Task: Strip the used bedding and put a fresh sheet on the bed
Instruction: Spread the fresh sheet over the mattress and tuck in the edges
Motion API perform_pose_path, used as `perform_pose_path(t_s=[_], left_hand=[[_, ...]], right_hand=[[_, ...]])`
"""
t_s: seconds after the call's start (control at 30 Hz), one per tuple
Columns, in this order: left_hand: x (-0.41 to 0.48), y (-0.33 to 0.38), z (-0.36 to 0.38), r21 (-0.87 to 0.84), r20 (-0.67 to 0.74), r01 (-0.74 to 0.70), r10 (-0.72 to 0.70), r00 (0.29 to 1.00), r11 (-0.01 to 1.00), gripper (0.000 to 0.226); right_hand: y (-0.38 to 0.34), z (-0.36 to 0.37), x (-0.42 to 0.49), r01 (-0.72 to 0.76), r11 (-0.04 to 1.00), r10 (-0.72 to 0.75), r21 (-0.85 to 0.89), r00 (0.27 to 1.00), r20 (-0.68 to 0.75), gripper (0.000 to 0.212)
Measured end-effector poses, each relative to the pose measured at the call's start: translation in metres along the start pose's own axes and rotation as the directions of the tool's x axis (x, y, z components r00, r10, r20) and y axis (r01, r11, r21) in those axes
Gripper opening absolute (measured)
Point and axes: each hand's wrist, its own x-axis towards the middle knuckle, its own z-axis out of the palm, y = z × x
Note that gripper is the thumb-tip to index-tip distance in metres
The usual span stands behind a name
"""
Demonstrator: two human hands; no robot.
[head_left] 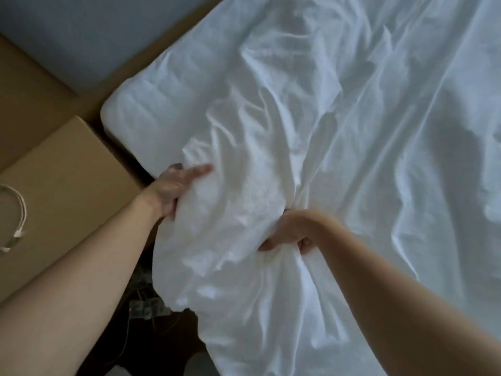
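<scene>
A crumpled white sheet [339, 126] covers the bed and bunches up near its left corner. The quilted white mattress [151, 104] shows bare at that corner. My left hand [173, 188] grips the sheet's bunched left edge, with one finger lying straight along the cloth. My right hand [292, 234] is curled round a thick gather of the same sheet a little to the right. Between the two hands the cloth is lifted into a loose fold that hangs over the bed's near-left side.
A tan bedside cabinet [70, 169] stands left of the bed with a white cable [19, 213] on top. A wooden headboard ledge [173, 36] runs behind the mattress. Dark floor with a power strip [149, 310] and wires lies below the hanging sheet.
</scene>
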Motion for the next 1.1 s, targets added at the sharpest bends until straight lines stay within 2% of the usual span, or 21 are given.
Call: perform_pose_path(t_s=[0.07,0.1,0.2,0.27,0.3,0.37,0.43,0.47,0.53,0.57,0.6,0.63,0.7,0.77,0.8,0.83,0.87,0.93,0.97,1.03,1.1], left_hand=[[0.016,0.013,-0.013,-0.273,0.099,0.063,-0.037,0.994,0.96,0.057],[0.025,0.019,-0.016,-0.27,0.135,0.11,-0.076,0.988,0.957,0.052],[0.05,0.034,-0.015,0.072,0.286,0.206,-0.218,0.933,0.976,0.053],[0.065,0.043,-0.017,0.053,0.317,0.204,-0.21,0.925,0.977,0.064],[0.071,0.046,-0.02,-0.041,0.284,0.167,-0.149,0.947,0.985,0.057],[0.077,0.056,-0.03,-0.109,0.268,0.157,-0.123,0.956,0.982,0.047],[0.079,0.064,-0.041,0.151,0.254,0.087,-0.124,0.959,0.985,0.042],[0.085,0.068,-0.051,0.35,0.14,-0.025,-0.026,0.99,0.936,0.043],[0.097,0.084,-0.071,0.717,-0.079,-0.139,0.277,0.958,0.683,0.054],[0.1,0.092,-0.077,0.791,-0.091,-0.132,0.33,0.94,0.597,0.065],[0.103,0.097,-0.083,0.795,-0.081,-0.108,0.28,0.957,0.597,0.075],[0.106,0.098,-0.088,0.723,-0.046,-0.07,0.149,0.988,0.688,0.08],[0.107,0.09,-0.097,0.503,0.089,0.104,-0.171,0.981,0.858,0.069],[0.094,0.086,-0.109,0.563,0.254,0.277,-0.482,0.839,0.779,0.051],[0.089,0.09,-0.123,0.627,0.32,0.265,-0.552,0.77,0.733,0.048],[0.085,0.102,-0.139,0.647,0.376,0.221,-0.557,0.741,0.73,0.047],[0.087,0.121,-0.157,0.626,0.397,0.174,-0.502,0.769,0.76,0.048],[0.096,0.171,-0.194,0.553,0.323,0.081,-0.302,0.897,0.829,0.045],[0.103,0.191,-0.21,0.574,0.258,0.046,-0.234,0.937,0.817,0.045],[0.122,0.206,-0.229,0.71,0.192,0.043,-0.252,0.948,0.703,0.055],[0.134,0.184,-0.23,0.845,0.123,0.087,-0.35,0.928,0.528,0.066]], right_hand=[[-0.012,-0.015,-0.002,0.08,0.997,-0.08,0.004,0.996,-0.041,0.097],[-0.02,-0.023,-0.002,0.136,0.99,-0.132,0.042,0.987,-0.089,0.096],[-0.04,-0.053,0.001,0.284,0.92,-0.185,0.269,0.922,-0.34,0.1],[-0.056,-0.085,0.006,0.399,0.767,-0.138,0.503,0.867,-0.478,0.078],[-0.066,-0.103,0.01,0.431,0.62,-0.089,0.656,0.869,-0.487,0.067],[-0.093,-0.141,0.017,0.383,0.411,0.005,0.827,0.907,-0.422,0.072],[-0.127,-0.168,0.036,0.27,0.519,0.091,0.811,0.926,-0.366,0.1],[-0.145,-0.174,0.048,0.207,0.594,0.139,0.777,0.925,-0.353,0.105],[-0.177,-0.177,0.075,0.146,0.717,0.187,0.682,0.901,-0.39,0.089],[-0.188,-0.178,0.09,0.126,0.746,0.198,0.654,0.896,-0.399,0.073],[-0.197,-0.178,0.105,0.093,0.741,0.22,0.665,0.902,-0.372,0.054],[-0.203,-0.178,0.116,0.064,0.71,0.239,0.702,0.915,-0.325,0.039],[-0.206,-0.178,0.126,0.072,0.672,0.262,0.737,0.908,-0.327,0.033],[-0.208,-0.177,0.12,0.186,0.679,0.258,0.71,0.845,-0.468,0.031],[-0.211,-0.177,0.113,0.263,0.692,0.241,0.672,0.793,-0.559,0.031],[-0.217,-0.181,0.107,0.356,0.701,0.211,0.618,0.724,-0.657,0.033],[-0.223,-0.19,0.105,0.448,0.692,0.196,0.566,0.639,-0.744,0.035],[-0.239,-0.223,0.112,0.586,0.604,0.243,0.54,0.511,-0.825,0.036],[-0.246,-0.24,0.119,0.627,0.55,0.271,0.552,0.491,-0.828,0.037],[-0.249,-0.256,0.14,0.629,0.52,0.271,0.578,0.52,-0.81,0.035],[-0.249,-0.246,0.165,0.428,0.652,0.24,0.626,0.666,-0.706,0.034]])
